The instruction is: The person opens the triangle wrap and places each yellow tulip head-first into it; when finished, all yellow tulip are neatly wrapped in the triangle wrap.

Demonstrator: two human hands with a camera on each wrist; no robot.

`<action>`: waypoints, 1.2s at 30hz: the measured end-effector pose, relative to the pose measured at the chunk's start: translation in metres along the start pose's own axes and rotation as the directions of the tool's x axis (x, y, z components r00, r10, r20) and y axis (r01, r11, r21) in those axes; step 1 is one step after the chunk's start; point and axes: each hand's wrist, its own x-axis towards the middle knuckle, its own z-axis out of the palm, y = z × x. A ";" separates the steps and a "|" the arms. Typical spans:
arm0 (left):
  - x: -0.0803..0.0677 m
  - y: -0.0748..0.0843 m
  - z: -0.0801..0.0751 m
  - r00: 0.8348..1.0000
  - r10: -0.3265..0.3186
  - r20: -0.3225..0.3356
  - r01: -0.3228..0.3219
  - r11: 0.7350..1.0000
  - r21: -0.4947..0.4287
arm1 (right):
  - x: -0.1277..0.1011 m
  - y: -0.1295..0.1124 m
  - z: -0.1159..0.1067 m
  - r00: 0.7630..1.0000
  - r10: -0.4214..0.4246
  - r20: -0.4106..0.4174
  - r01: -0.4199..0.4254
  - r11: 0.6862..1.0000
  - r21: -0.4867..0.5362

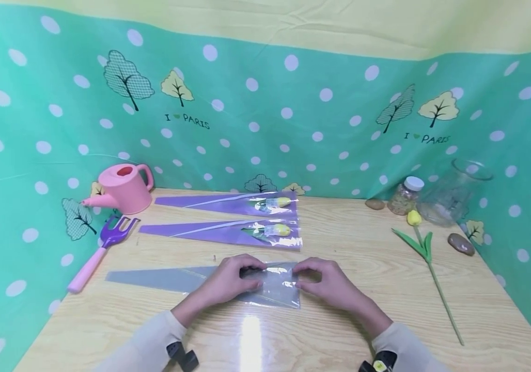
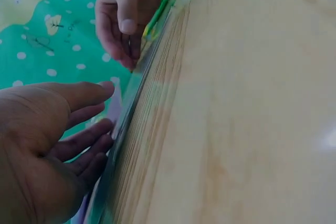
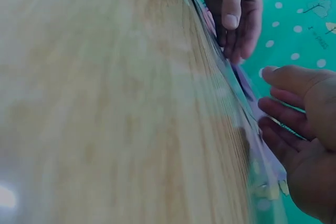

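A grey, see-through tapered flower sleeve (image 1: pixel 163 279) lies flat on the table, its wide end to the right. Over the wide part, my left hand (image 1: pixel 233 279) rests its fingertips, thumb held apart from the fingers. My right hand (image 1: pixel 328 281) has its fingertips right at the sleeve's right edge, thumb likewise apart. Both wrist views show gaps between thumb and fingers, with the left hand (image 2: pixel 47 145) and the right hand (image 3: pixel 310 129) low over the tabletop. Behind lie two purple sleeves (image 1: pixel 209 234), each holding a yellow tulip (image 1: pixel 280 230).
To the left are a pink watering can (image 1: pixel 126 191) and a purple hand fork (image 1: pixel 103 248) with a pink handle. A yellow tulip (image 1: pixel 428 256) lies at right. Beyond it stand a glass vase (image 1: pixel 447 199) and a white-lidded jar (image 1: pixel 405 196), with brown stones (image 1: pixel 461 244) nearby.
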 end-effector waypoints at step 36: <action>0.014 -0.021 0.005 0.990 0.017 -0.142 -0.020 0.999 -0.025 | 0.021 -0.010 0.013 0.935 -0.190 -0.299 0.152 0.978 -0.144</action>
